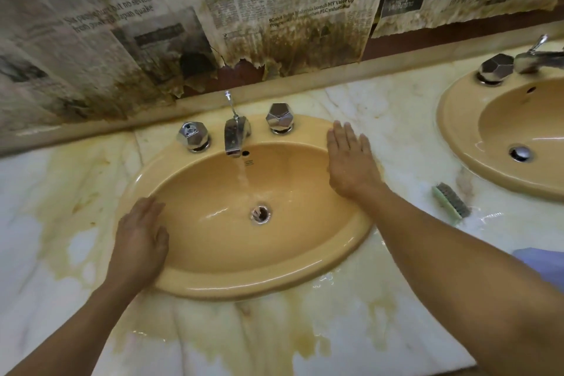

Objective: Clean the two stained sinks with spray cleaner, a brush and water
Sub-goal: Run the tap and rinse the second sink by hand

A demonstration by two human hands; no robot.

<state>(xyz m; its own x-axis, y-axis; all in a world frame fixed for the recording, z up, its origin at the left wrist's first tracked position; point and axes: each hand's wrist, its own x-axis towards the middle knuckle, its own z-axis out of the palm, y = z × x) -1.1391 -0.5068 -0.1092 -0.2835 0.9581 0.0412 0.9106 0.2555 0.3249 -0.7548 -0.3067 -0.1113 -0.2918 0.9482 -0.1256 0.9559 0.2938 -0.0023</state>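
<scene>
- Head view: left hand [140, 238] and right hand [351, 162] lie flat on the wet rim of the near sink [244, 287], holding nothing.
- Right of that sink lies the brush [451, 204]; it looks light, stiff and slippery, best grabbed by its green back.

a washroom: two tan sinks [244, 281] (chrome taps [233, 139]) set in a marble counter [396, 137], newspaper-covered wall [122, 24].

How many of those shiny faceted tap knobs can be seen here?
3. On the near sink, a left knob and a right knob flank the faucet; a third knob sits on the far sink, whose other may be out of frame.
</scene>
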